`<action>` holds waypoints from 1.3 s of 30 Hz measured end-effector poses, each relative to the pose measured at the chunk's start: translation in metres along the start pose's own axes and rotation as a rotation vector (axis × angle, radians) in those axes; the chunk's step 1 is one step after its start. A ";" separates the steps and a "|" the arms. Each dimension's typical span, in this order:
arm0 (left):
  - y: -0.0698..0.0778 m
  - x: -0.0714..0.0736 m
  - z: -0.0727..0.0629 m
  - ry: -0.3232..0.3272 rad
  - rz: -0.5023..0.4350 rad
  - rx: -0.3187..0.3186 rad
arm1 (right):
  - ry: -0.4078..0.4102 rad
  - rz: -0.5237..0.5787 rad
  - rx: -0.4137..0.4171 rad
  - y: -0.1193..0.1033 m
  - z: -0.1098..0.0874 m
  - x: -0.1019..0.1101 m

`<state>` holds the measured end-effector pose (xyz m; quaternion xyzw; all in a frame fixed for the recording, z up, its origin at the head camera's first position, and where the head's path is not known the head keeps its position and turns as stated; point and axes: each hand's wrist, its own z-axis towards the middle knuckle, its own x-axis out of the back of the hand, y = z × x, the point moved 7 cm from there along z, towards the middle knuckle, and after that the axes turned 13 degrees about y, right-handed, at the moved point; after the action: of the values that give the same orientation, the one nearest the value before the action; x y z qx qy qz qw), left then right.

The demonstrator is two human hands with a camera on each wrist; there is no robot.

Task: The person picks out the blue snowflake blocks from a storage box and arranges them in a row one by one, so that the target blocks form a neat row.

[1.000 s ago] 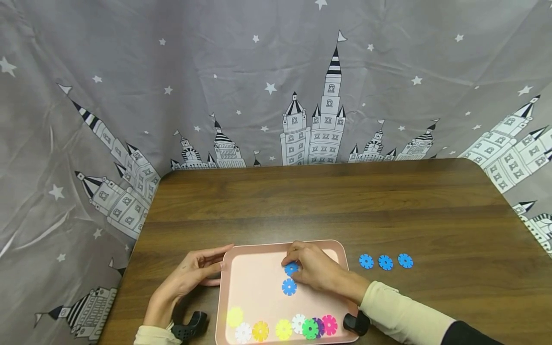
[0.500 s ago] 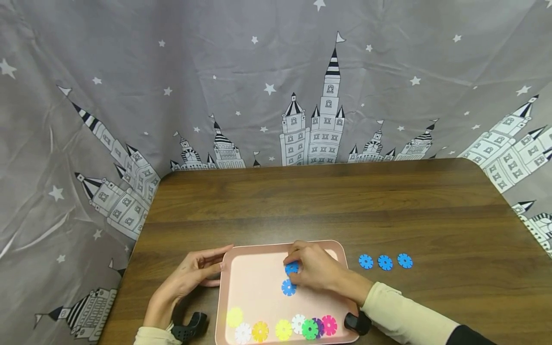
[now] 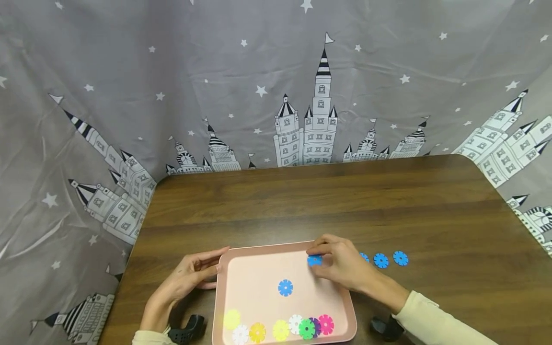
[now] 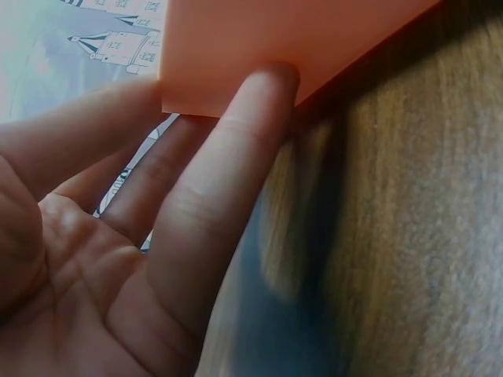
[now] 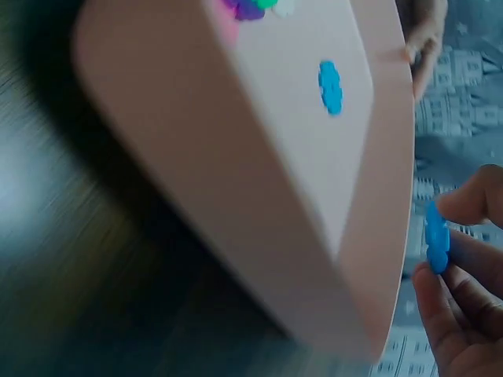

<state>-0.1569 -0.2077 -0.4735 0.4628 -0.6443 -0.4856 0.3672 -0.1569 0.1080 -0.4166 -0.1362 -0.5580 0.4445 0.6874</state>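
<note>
My right hand point(image 3: 340, 261) pinches a blue notched plastic disc point(image 3: 315, 260) between thumb and fingers, over the far right corner of a pink tray point(image 3: 254, 268). In the right wrist view, the pinched disc point(image 5: 437, 237) appears edge-on beyond the tray's rim. Another blue disc point(image 3: 285, 288) lies alone in the middle of the tray. At the tray's far left corner, my left hand point(image 3: 189, 275) holds the tray, the thumb point(image 4: 255, 110) pressed flat against the outer wall and the other fingers reaching past the corner.
Along the tray's near side lie several notched discs, among them yellow point(image 3: 281, 330), orange point(image 3: 257, 332), green point(image 3: 307, 329) and pink point(image 3: 326, 324) ones. Right of the tray, blue discs point(image 3: 381, 260) form a row on the wooden table point(image 3: 258, 206). A grey castle-print curtain point(image 3: 241, 86) hangs behind.
My right hand has lifted one blue disc from beside the other and carried it right, towards the tray's far right corner. My left hand stays at the tray's corner. The head view has shifted slightly.
</note>
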 end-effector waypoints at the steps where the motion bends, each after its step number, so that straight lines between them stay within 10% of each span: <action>1: 0.000 0.000 0.000 0.001 0.002 0.001 | 0.013 -0.005 -0.011 0.003 -0.003 0.005; 20: -0.003 0.000 0.002 0.028 0.057 0.034 | 0.296 -0.207 -0.057 0.073 -0.053 0.096; 39: -0.003 0.000 0.004 0.019 0.048 0.024 | 0.394 -0.381 -0.193 0.138 -0.101 0.156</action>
<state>-0.1596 -0.2074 -0.4775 0.4563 -0.6575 -0.4644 0.3792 -0.1330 0.3365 -0.4449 -0.1777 -0.4690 0.2171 0.8375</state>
